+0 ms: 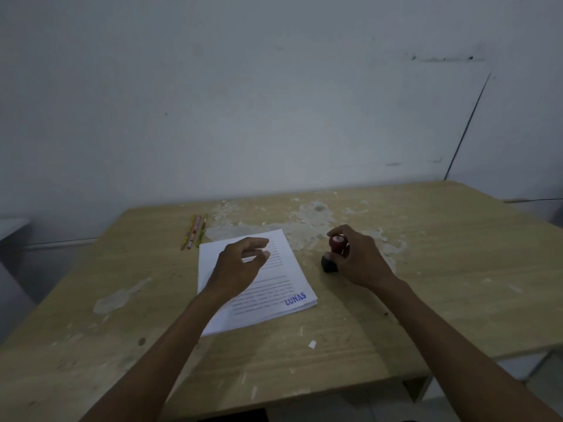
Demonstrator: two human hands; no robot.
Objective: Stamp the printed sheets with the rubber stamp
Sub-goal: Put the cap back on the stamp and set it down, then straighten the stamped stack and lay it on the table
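Both hands forward, right curled in a grip, left loose

Two bare forearms reach in from the lower edge and converge toward the middle of the view. The left hand [240, 263] is raised a little, palm down and turned inward, its fingers [259, 242] loosely curved and slightly spread, closed on nothing. The left wrist is straight, the forearm running diagonally up from the lower left. The right hand [355, 257] is curled, fingers wrapped round and thumb side facing inward, knuckles up, gripping the rubber stamp [336, 245]. Its forearm stretches from the lower right corner
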